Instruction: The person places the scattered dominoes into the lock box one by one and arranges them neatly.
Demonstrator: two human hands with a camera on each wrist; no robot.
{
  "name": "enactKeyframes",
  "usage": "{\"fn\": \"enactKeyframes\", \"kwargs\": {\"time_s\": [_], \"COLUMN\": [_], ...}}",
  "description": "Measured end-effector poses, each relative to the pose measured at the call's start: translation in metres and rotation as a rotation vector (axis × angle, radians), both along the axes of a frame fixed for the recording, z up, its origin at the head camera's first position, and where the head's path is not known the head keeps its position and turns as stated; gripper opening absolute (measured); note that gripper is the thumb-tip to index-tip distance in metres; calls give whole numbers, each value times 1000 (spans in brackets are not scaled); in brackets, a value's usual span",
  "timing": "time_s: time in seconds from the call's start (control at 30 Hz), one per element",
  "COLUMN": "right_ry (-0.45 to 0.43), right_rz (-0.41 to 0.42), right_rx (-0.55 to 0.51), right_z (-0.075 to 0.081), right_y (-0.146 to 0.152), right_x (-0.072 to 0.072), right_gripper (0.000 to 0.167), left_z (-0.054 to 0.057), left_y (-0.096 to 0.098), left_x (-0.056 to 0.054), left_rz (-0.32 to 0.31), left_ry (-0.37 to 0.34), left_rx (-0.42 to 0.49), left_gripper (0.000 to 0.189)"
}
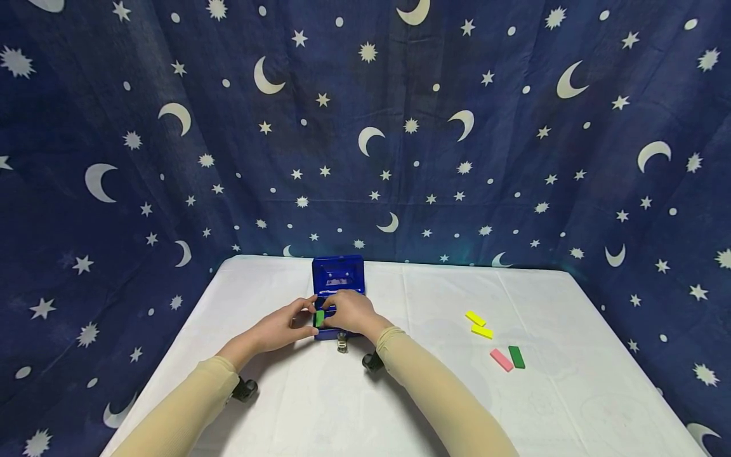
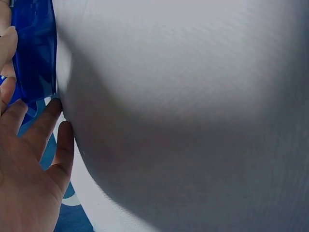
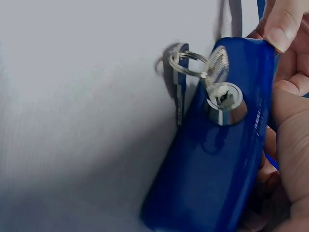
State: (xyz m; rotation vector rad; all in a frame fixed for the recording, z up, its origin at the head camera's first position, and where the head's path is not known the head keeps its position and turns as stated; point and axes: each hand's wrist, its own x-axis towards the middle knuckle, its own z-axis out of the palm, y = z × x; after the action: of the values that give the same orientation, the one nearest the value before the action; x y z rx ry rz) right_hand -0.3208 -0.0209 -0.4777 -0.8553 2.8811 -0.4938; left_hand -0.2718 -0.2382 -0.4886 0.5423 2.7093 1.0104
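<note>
A small blue metal cash box (image 1: 328, 334) stands with its lid (image 1: 338, 273) raised at the back. My left hand (image 1: 278, 329) grips the box's left side, thumb at the front corner and fingers toward the back; the left wrist view shows the spread fingers beside the blue metal. Over the box's opening, my right hand (image 1: 351, 312) reaches in, with thumb and fingertips at a green block (image 1: 320, 318) that it pinches by the left wall. The rest of the inside is hidden behind this hand. Keys on a ring (image 3: 190, 65) hang from the front lock (image 3: 224, 101).
On the white-covered table to the right lie two yellow blocks (image 1: 475, 318), a pink block (image 1: 501, 360) and a dark green block (image 1: 516, 357). A dark blue curtain (image 1: 400, 158) with moons and stars surrounds the table's back and sides.
</note>
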Motion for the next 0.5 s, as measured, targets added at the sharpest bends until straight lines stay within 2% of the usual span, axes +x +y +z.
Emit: {"fn": "enactKeyframes", "kwargs": {"time_s": [0.27,0.5], "right_ry": [67,70], "right_rz": [23,13], "right_rx": [-22,-121], "right_z": [11,25], "right_y": [19,53], "right_x": [-1,5], "right_gripper": [48,47], "left_z": [-2,-2], "left_y": [-1,1], "left_x": [-3,-3], "left_rz": [-4,11], "left_ry": [3,16], "left_rx": [1,-17], "left_gripper": [43,45]}}
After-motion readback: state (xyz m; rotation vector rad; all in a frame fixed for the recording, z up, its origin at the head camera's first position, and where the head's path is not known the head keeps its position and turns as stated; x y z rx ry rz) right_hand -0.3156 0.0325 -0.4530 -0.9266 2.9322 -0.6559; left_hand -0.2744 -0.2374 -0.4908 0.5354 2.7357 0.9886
